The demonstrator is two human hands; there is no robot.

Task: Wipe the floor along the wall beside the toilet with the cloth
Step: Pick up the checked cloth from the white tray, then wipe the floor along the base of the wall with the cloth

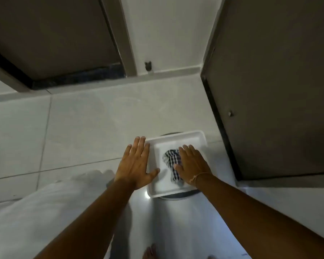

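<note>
A dark blue and white checked cloth lies crumpled inside a shallow white tray on the tiled floor. My right hand rests flat on the cloth's right side with fingers spread, covering part of it. My left hand lies flat and open on the tray's left rim, the thumb reaching into the tray. No toilet shows in this view.
The tray sits over a round dark floor drain. A brown door stands open at the right, a white wall with skirting is ahead, and a dark threshold strip at the back left. My light trouser leg and bare toes are below.
</note>
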